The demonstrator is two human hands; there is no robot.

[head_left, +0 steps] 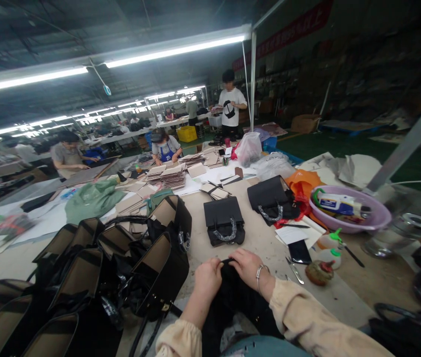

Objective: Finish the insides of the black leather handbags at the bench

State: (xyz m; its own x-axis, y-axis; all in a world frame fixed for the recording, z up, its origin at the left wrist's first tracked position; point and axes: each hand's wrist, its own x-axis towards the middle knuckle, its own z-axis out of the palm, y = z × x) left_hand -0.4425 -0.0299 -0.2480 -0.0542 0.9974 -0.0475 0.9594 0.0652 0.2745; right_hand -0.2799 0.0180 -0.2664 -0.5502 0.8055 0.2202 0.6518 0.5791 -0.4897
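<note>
My left hand (208,278) and my right hand (246,266) both grip the top edge of a black handbag (237,302) that rests against my lap at the near edge of the work table (262,238). The fingers of both hands are curled closed over the bag's rim, side by side. A bracelet sits on my right wrist. Two finished black handbags (223,218) (271,197) with wrapped handles lie flat farther out on the table.
Several open black bags (121,258) stand crowded at my left. A purple basin (347,210) with bottles, a phone (299,251), scissors (295,271) and glue bottles (330,241) lie at my right. Cardboard stacks (169,176) and other workers are beyond.
</note>
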